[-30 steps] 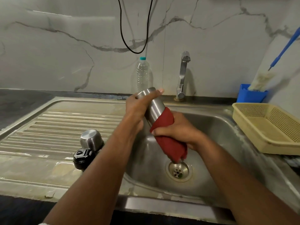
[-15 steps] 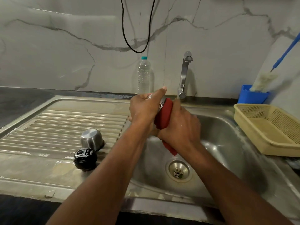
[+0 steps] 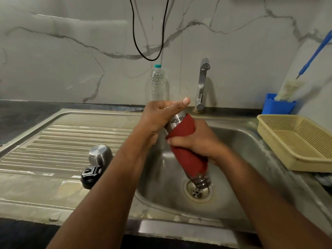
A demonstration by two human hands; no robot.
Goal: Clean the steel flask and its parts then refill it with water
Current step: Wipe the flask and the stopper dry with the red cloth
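The steel flask point(image 3: 177, 121) hangs upside down and tilted over the sink basin point(image 3: 239, 159), its threaded neck just above the drain point(image 3: 197, 192). My left hand point(image 3: 159, 119) grips its base end at the top. My right hand point(image 3: 197, 139) holds a red cloth point(image 3: 186, 155) wrapped round the flask's body. On the draining board stand the steel cup lid point(image 3: 99, 155) and the black stopper point(image 3: 90, 174), side by side to the left of my arm.
A steel tap point(image 3: 202, 87) rises behind the basin, with a clear plastic water bottle point(image 3: 157, 83) to its left. A yellow plastic basket point(image 3: 301, 141) sits at the right, behind it a blue holder point(image 3: 277, 105) with a brush. A black cable loop hangs on the wall.
My right hand has slid the red cloth back down the flask from near the top, and the flask's neck now shows below the cloth. My left hand stays on the base.
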